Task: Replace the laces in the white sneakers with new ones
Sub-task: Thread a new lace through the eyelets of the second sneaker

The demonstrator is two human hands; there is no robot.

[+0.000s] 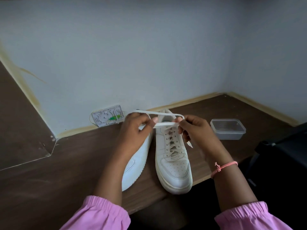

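Note:
Two white sneakers stand on a dark wooden table [69,163]. The right sneaker [174,165] is upright, toe toward me, with a white lace threaded through its eyelets. The left sneaker [136,165] lies tipped on its side, partly hidden behind my left forearm. My left hand [134,128] and my right hand [192,128] each pinch the white lace [166,124] above the right sneaker's collar. The lace forms a flat loop stretched between the two hands. One lace tip [190,144] hangs below my right hand.
A clear lidded plastic container [228,129] sits right of the sneakers. A white wall box with a green part [108,117] is fixed low on the wall behind my left hand. A dark object [282,146] stands past the table's right edge.

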